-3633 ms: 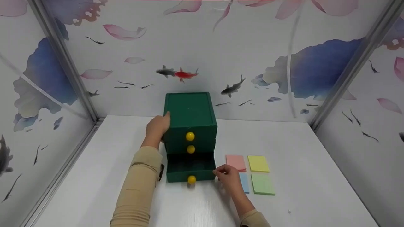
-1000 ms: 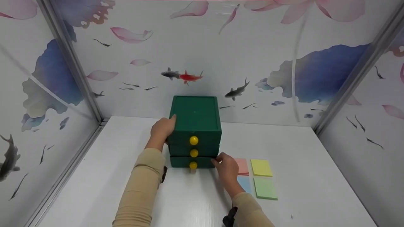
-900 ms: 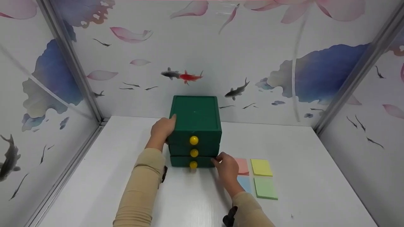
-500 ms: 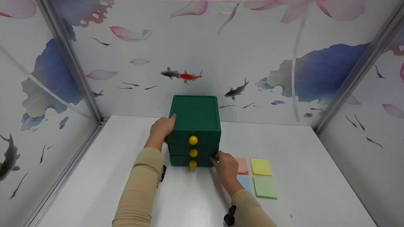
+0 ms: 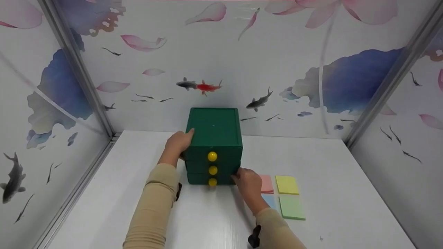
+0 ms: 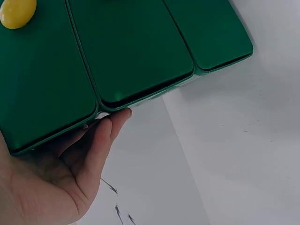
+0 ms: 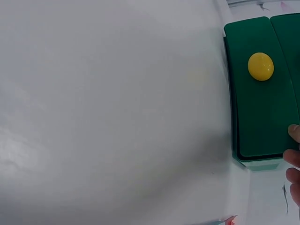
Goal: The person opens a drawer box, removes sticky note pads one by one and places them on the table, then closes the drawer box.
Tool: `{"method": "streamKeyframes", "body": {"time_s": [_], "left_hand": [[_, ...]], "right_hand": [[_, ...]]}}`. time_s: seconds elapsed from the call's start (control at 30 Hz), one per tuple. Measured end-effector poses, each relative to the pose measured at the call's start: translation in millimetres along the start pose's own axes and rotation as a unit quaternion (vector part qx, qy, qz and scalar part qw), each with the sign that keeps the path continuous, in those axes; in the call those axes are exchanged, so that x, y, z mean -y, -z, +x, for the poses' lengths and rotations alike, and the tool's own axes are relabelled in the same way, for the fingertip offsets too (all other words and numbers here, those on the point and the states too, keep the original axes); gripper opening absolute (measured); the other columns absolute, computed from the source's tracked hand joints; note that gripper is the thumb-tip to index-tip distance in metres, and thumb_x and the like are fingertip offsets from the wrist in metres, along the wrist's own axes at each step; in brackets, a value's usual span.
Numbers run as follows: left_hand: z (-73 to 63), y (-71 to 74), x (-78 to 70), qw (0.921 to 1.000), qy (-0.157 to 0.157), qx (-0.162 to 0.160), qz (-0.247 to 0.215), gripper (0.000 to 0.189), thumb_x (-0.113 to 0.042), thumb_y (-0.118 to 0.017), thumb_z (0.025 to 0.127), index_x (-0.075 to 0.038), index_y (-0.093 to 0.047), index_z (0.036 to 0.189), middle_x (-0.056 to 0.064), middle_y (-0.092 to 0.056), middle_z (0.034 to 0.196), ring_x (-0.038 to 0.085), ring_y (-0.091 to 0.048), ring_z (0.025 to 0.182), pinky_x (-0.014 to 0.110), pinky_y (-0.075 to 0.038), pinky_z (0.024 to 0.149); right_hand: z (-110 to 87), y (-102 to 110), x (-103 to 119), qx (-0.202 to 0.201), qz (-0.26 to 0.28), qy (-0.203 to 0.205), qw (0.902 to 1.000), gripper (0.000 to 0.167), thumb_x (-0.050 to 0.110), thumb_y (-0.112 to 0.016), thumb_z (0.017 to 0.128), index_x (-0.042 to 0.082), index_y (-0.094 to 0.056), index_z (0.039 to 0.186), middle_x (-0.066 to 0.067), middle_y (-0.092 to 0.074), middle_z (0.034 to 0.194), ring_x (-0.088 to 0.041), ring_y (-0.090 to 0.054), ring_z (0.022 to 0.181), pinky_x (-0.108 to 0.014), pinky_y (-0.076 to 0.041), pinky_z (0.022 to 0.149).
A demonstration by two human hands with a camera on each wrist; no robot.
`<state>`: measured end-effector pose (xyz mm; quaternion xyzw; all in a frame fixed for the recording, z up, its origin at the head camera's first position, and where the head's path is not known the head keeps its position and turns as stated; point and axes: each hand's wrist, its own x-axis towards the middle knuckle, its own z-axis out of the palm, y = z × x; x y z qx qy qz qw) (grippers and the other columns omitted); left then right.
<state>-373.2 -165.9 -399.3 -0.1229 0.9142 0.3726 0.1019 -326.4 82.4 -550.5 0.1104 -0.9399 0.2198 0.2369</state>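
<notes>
A green three-drawer cabinet (image 5: 214,128) with yellow knobs stands against the back wall, all its drawers in. My left hand (image 5: 178,141) rests on the cabinet's left side, with the thumb at the top edge. In the left wrist view, the fingers (image 6: 96,145) of that hand lie nearly straight along the side. My right hand (image 5: 250,181) is at the right end of the bottom drawer (image 5: 199,178). In the right wrist view, its thumb touches the drawer front (image 7: 262,117) near the edge, and the other fingertips (image 7: 291,158) sit beside the corner.
Sticky-note pads lie right of the cabinet: pink (image 5: 267,183), yellow (image 5: 287,185), blue (image 5: 269,200) and green (image 5: 292,207). My right hand partly covers the pink and blue ones. Printed walls enclose the white table (image 5: 346,193) at the back and sides.
The bottom drawer has slid back from well pulled out to flush with the others, and my right hand has moved inward with it. My left hand has stayed on the cabinet's side.
</notes>
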Motion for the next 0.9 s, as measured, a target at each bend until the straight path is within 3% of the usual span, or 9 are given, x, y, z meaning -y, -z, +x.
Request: {"method": "streamKeyframes", "body": {"time_s": [0.2,0.3,0.4,0.47,0.6,0.7,0.77,0.9], "left_hand": [[0.4,-1.6,-1.9,0.9996,-0.014,-0.021,0.012,0.075,-0.058,-0.027,0.102,0.006,-0.052,0.133,0.021,-0.062,0.108,0.026,-0.066,0.065,0.034,-0.056,0.057],[0.4,-2.3,-2.8,0.9988,-0.013,-0.032,0.036,0.074,-0.057,-0.026,0.101,0.005,-0.055,0.131,0.019,-0.064,0.103,0.025,-0.066,0.065,0.034,-0.055,0.057],[0.6,-2.1,-3.9,0.9948,-0.02,-0.066,0.074,0.071,-0.056,-0.026,0.101,0.002,-0.06,0.125,0.016,-0.065,0.099,0.025,-0.064,0.074,0.036,-0.053,0.065],[0.8,-0.6,-4.1,0.9912,-0.04,-0.097,0.081,0.068,-0.054,-0.028,0.102,0.0,-0.061,0.126,0.016,-0.066,0.104,0.028,-0.063,0.085,0.039,-0.051,0.073],[-1.4,7.8,1.6,0.9855,-0.091,-0.14,0.032,0.059,-0.048,-0.033,0.103,-0.004,-0.055,0.135,0.017,-0.06,0.128,0.033,-0.059,0.109,0.046,-0.047,0.089],[-6.3,17.3,12.7,0.9789,-0.118,-0.166,-0.007,0.055,-0.044,-0.037,0.103,-0.008,-0.049,0.143,0.017,-0.055,0.136,0.034,-0.054,0.119,0.049,-0.044,0.096],[-10.8,22.6,21.0,0.9742,-0.137,-0.179,-0.014,0.055,-0.042,-0.039,0.102,-0.009,-0.045,0.145,0.018,-0.054,0.137,0.035,-0.053,0.121,0.05,-0.043,0.098],[-20.0,28.0,37.4,0.9687,-0.165,-0.185,-0.003,0.055,-0.038,-0.044,0.102,-0.009,-0.039,0.149,0.019,-0.049,0.142,0.036,-0.046,0.128,0.051,-0.038,0.103]], "right_hand": [[0.8,4,1,0.007,-0.013,-0.003,0.9999,0.022,0.019,-0.08,0.083,0.011,-0.063,0.072,0.002,-0.054,0.061,-0.016,-0.051,0.059,-0.029,-0.045,0.054],[1.0,9,-2,0.009,-0.016,0.015,0.9997,0.02,0.019,-0.08,0.082,0.012,-0.064,0.072,0.002,-0.058,0.063,-0.015,-0.053,0.06,-0.03,-0.046,0.054],[5.2,19,-8,-0.004,-0.014,0.046,0.9988,0.018,0.019,-0.08,0.082,0.012,-0.067,0.073,0.001,-0.061,0.066,-0.015,-0.054,0.062,-0.029,-0.047,0.054],[9.2,28,-13,-0.015,-0.018,0.063,0.9977,0.017,0.021,-0.081,0.082,0.012,-0.069,0.073,0.001,-0.062,0.067,-0.015,-0.055,0.063,-0.028,-0.048,0.053],[13.4,50,-24,-0.023,-0.024,0.101,0.9943,0.016,0.021,-0.081,0.082,0.011,-0.072,0.073,0.0,-0.064,0.069,-0.015,-0.057,0.064,-0.028,-0.05,0.054],[11.5,71,-38,-0.028,-0.017,0.118,0.9925,0.008,0.017,-0.079,0.083,0.012,-0.075,0.079,0.001,-0.066,0.073,-0.016,-0.059,0.067,-0.028,-0.053,0.059],[9.2,85,-50,-0.033,-0.012,0.127,0.9913,0.004,0.014,-0.078,0.085,0.011,-0.075,0.085,0.0,-0.067,0.077,-0.017,-0.061,0.071,-0.03,-0.055,0.063],[5.1,107,-74,-0.044,-0.013,0.139,0.9893,0.015,0.012,-0.076,0.086,0.009,-0.073,0.1,-0.002,-0.07,0.086,-0.021,-0.065,0.08,-0.036,-0.056,0.067]]}}
